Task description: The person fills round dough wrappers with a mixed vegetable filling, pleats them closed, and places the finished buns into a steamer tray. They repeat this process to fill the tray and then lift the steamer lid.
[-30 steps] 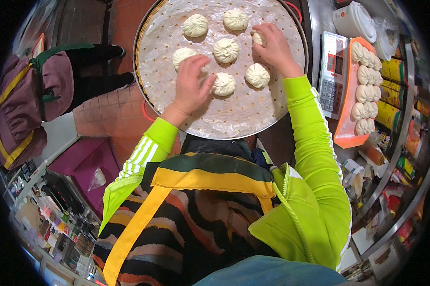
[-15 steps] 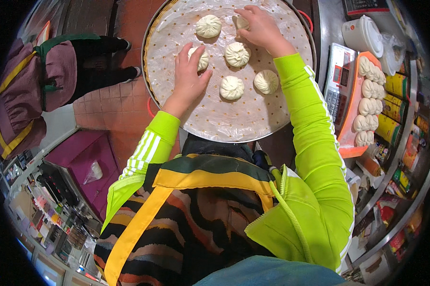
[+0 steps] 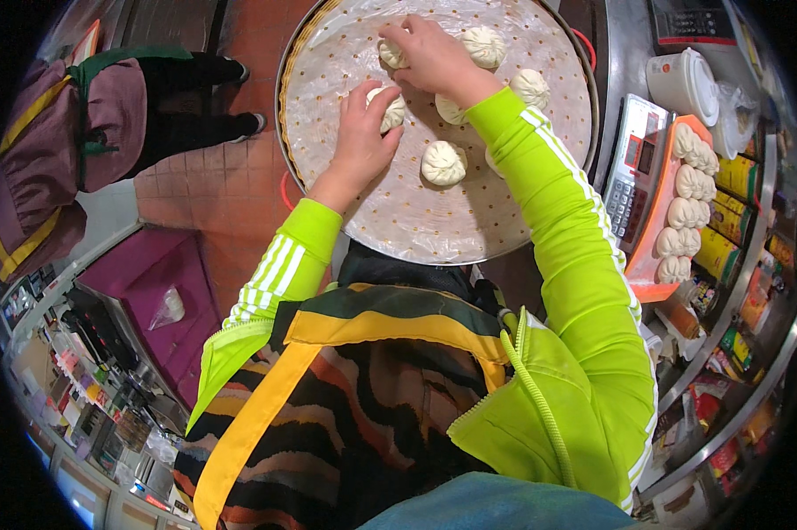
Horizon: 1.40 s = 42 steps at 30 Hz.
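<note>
A large round steamer tray (image 3: pixel 390 231) lined with perforated, translucent paper holds several white pleated buns. My left hand (image 3: pixel 363 141) curls its fingers around a bun (image 3: pixel 391 108) left of the middle. Just beyond, my right hand (image 3: pixel 441 60) reaches across and closes its fingertips on another bun (image 3: pixel 391 55) near the far left. Around them sit a bun (image 3: pixel 483 47) at the far side, a bun (image 3: pixel 531 88) on the right and a bun (image 3: pixel 444 163) nearer me. My right wrist and sleeve partly cover two more, a bun (image 3: pixel 450 110) and one beside the forearm.
To the right, a digital scale (image 3: pixel 633 168) carries an orange tray (image 3: pixel 659 290) with several rows of shaped dough. Beyond it stands a white lidded bucket (image 3: pixel 684 87). Packets fill shelves (image 3: pixel 752 274) at the far right. Another person (image 3: pixel 107 128) in an apron stands at left.
My right hand has moved left from the far bun to the bun at the far left. My left hand stays around its bun. The view has shifted slightly.
</note>
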Each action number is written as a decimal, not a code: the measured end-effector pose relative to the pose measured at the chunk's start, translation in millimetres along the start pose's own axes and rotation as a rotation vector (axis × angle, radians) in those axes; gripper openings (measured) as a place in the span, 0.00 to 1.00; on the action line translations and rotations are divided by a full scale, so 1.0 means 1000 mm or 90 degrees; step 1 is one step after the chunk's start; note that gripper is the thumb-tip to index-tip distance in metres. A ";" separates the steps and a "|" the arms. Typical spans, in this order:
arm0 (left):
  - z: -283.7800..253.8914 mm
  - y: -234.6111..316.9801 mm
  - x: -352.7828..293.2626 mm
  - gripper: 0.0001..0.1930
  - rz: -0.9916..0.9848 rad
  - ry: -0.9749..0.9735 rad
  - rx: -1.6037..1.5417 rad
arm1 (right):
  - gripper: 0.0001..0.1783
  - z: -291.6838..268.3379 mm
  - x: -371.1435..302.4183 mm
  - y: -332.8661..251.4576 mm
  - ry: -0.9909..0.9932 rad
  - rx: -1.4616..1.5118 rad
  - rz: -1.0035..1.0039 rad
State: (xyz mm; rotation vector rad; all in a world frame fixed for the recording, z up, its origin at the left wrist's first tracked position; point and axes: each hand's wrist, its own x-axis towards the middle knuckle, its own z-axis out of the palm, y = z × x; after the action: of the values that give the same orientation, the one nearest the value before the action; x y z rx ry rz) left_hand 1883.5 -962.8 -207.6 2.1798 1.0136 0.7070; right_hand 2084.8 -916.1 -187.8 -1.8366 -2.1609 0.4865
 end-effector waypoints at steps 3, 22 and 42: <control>0.002 -0.002 0.000 0.31 -0.006 -0.002 -0.011 | 0.44 0.005 0.001 -0.007 0.005 -0.007 0.055; 0.016 0.022 0.121 0.27 0.235 -0.014 -0.017 | 0.39 -0.041 -0.145 0.087 0.138 0.109 0.175; 0.116 0.029 0.197 0.23 0.280 -0.208 0.099 | 0.18 -0.033 -0.130 0.107 0.293 0.071 0.195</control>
State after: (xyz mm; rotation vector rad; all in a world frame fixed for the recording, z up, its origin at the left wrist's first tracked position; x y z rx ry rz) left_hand 2086.8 -855.7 -223.5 2.5818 0.4380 0.4444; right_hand 2215.5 -1026.5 -199.9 -1.9891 -1.5358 0.2071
